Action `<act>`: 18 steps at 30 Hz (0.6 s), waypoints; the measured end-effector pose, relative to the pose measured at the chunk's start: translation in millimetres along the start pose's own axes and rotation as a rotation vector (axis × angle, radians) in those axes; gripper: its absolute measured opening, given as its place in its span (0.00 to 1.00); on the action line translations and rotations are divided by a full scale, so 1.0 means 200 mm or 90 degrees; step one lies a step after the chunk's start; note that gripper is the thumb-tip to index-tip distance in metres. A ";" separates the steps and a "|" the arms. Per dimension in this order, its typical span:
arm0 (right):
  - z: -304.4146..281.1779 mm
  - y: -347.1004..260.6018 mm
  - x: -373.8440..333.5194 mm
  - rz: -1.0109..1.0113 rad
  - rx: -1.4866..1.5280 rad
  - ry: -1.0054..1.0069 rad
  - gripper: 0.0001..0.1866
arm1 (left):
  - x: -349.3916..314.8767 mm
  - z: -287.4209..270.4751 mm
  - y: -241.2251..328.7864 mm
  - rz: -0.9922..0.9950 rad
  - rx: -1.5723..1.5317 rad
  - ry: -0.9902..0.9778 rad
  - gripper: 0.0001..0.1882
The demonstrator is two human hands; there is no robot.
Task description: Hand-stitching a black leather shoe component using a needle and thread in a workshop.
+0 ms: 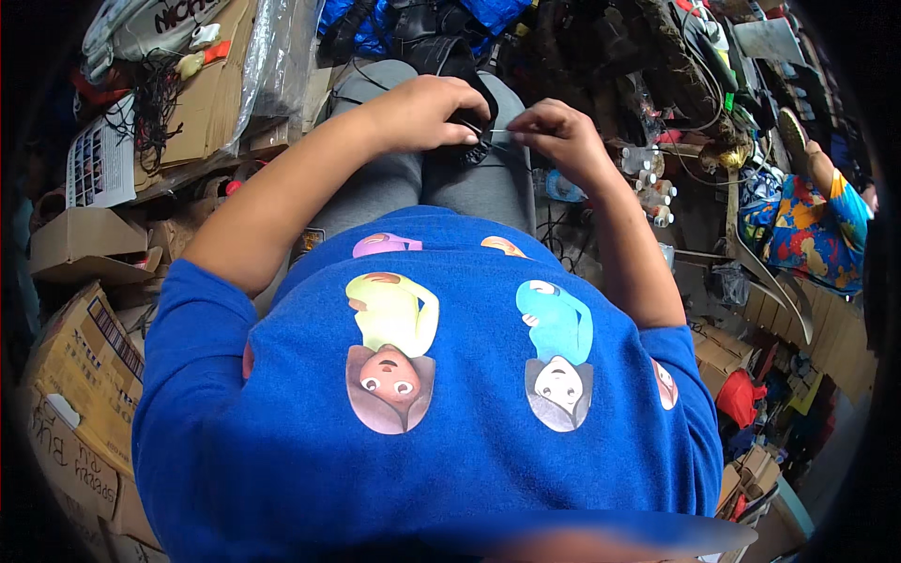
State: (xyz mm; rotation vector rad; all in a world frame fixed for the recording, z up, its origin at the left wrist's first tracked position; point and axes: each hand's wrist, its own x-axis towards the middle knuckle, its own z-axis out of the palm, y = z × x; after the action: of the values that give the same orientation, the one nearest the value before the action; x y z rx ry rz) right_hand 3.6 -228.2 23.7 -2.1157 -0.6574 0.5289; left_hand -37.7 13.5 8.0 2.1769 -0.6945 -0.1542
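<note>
My left hand (436, 113) is closed on a black strap-like piece (477, 150) above my lap, thumb along its near edge. Part of the piece is hidden behind the fingers, so its kind is not clear. To its right, my right hand (563, 133) pinches a thin, pale, needle-like thing (498, 130) between thumb and fingers. This thin thing runs level from the right fingertips to the black piece. It is too small to tell whether it is a needle or a taut thread. Beneath both hands are my grey-trousered legs (385, 188).
Black shoe-like items (441, 56) lie on blue plastic (375, 38) beyond my knees. Clear bottles (649, 178) stand at right, near another person's colourful clothing (817, 230). Cardboard boxes (94, 357) crowd the left, below a flat cardboard sheet (202, 103) and dark tangled cords (158, 113).
</note>
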 end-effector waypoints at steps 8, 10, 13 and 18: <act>0.01 0.00 0.05 0.031 -0.055 -0.089 0.08 | 0.09 0.01 -0.07 -0.099 -0.120 -0.152 0.11; 0.03 0.04 0.05 0.014 -0.027 -0.089 0.08 | 0.10 0.02 -0.08 -0.121 -0.193 -0.166 0.12; 0.09 0.08 0.03 0.008 0.047 -0.075 0.08 | 0.10 0.03 -0.10 -0.141 -0.252 -0.182 0.13; 0.16 0.09 -0.07 -0.019 0.046 0.024 0.08 | 0.10 0.04 -0.13 -0.132 -0.293 -0.219 0.14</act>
State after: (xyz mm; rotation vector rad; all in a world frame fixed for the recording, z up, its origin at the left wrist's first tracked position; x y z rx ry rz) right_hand -20.6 -226.3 -7.6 -2.0397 -0.6381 0.4882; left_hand -12.7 11.2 -14.5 1.7844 -0.5504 -0.7370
